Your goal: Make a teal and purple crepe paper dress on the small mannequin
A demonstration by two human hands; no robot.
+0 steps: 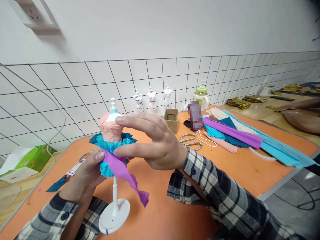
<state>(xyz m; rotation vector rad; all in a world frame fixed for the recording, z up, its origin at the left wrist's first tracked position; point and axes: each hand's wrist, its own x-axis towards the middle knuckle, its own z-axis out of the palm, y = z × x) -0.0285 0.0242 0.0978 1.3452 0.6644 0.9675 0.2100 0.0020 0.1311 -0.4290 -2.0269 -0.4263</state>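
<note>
A small white dress-form mannequin (115,191) stands upright on its round base, its bust wrapped in peach crepe paper (110,130). Ruffled blue crepe paper (107,170) rings its waist like a skirt. My left hand (87,170) is closed at the waist, the thumb pressing the end of a purple crepe paper strip (127,175) against the ruffle. The strip's other end hangs loose to the lower right. My right hand (157,143) is open, with one fingertip at the bust's upper edge and a lower one at the strip. The far side of the skirt is hidden.
Scissors (191,142) lie on the orange table (240,176), beside folded crepe paper (235,133). Behind stand a small cardboard box (171,125), three little white mannequins (151,98) and a green-lidded bottle (201,96). A blue scrap (57,184) lies left. Another person's arm (300,118) rests at right.
</note>
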